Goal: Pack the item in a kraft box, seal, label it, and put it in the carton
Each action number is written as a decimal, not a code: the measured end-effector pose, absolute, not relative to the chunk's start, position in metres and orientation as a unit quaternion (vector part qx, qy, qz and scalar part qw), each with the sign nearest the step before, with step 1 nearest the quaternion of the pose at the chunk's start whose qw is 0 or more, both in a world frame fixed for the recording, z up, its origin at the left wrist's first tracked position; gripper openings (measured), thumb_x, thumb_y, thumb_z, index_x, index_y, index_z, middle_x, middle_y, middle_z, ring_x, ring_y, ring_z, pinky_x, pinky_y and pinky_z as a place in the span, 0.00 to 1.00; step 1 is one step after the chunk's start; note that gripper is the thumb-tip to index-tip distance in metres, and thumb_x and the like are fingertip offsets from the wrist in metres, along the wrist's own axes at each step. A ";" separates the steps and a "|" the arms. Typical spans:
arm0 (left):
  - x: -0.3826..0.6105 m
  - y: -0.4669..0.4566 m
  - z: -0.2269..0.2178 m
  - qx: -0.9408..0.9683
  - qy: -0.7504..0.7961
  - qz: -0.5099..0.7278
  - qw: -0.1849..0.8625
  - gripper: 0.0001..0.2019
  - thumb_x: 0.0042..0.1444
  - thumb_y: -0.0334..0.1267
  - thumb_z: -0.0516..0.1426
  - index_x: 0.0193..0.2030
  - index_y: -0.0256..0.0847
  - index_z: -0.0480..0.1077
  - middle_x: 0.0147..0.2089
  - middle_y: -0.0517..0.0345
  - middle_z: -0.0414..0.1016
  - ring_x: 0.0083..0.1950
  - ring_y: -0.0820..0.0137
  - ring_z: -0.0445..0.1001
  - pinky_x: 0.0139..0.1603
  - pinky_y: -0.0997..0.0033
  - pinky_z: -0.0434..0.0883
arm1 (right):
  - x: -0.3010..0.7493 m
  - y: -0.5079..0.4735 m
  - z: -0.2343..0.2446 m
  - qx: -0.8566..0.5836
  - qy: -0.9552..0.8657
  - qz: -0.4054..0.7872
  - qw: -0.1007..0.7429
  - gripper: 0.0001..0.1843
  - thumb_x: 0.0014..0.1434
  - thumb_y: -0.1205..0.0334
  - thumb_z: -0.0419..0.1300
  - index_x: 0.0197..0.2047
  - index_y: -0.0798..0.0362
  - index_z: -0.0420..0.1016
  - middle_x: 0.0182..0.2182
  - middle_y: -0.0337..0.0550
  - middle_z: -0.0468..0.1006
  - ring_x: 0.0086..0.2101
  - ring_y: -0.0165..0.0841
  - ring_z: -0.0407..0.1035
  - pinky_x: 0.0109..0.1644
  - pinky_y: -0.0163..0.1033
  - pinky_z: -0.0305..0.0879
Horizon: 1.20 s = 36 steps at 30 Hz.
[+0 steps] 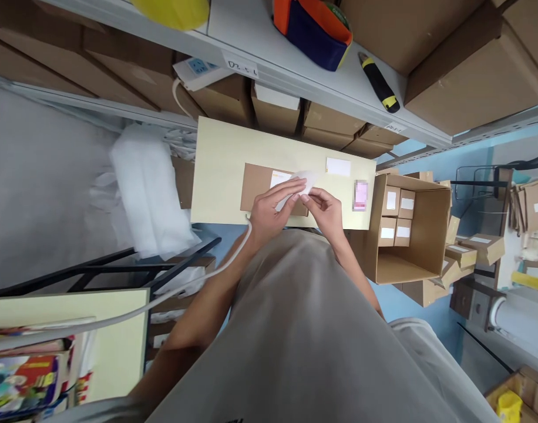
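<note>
Between my two hands is a thin white slip of paper [312,176], partly see-through at its upper end. My left hand [273,210] has its fingers stretched over the slip, with the thumb pressed against it from below. The right hand [327,212] pinches the slip's lower right edge between thumb and fingers. Under both hands, a flat brown cardboard box [256,185] lies on the cream table [218,170]. A white label with a small orange mark [279,177] shows on the box, partly covered by my left hand.
A white card [338,167] and a blurred pink item [360,195] lie at the table's right. Beyond stands an open carton [427,229] holding small labelled boxes. A tape dispenser [315,32] and a utility knife [379,82] rest on the shelf above. A white cable [198,283] crosses my left arm.
</note>
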<state>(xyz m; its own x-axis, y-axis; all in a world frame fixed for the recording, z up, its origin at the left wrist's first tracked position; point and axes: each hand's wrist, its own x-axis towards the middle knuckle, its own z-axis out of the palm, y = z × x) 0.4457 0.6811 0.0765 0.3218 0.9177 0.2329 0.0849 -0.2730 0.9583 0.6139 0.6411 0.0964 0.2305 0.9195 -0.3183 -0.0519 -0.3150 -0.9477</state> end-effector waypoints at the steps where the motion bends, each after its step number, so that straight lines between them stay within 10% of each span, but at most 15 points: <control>1: 0.445 0.682 0.075 0.663 0.377 0.447 0.468 0.17 0.81 0.51 0.59 0.62 0.47 0.86 0.65 0.51 0.88 0.71 0.57 0.84 0.78 0.48 0.79 | 0.614 0.640 0.097 -0.625 -0.346 0.517 0.471 0.30 0.54 0.31 0.82 0.47 0.46 0.89 0.46 0.43 0.91 0.49 0.42 0.85 0.62 0.49 0.84; 36: 0.386 0.690 0.083 0.593 0.380 0.411 0.579 0.22 0.75 0.61 0.63 0.56 0.45 0.87 0.59 0.48 0.90 0.61 0.55 0.89 0.69 0.53 0.84 | 0.559 0.644 0.101 -0.639 -0.451 0.448 0.434 0.22 0.71 0.35 0.67 0.46 0.45 0.81 0.45 0.43 0.86 0.47 0.39 0.81 0.58 0.47 0.81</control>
<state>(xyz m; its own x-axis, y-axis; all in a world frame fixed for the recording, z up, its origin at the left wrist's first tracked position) 0.3859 0.6902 0.0829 0.3728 0.9267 0.0483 -0.0258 -0.0417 0.9988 0.5594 0.6435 0.1015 0.1921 0.9646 -0.1809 0.1874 -0.2170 -0.9580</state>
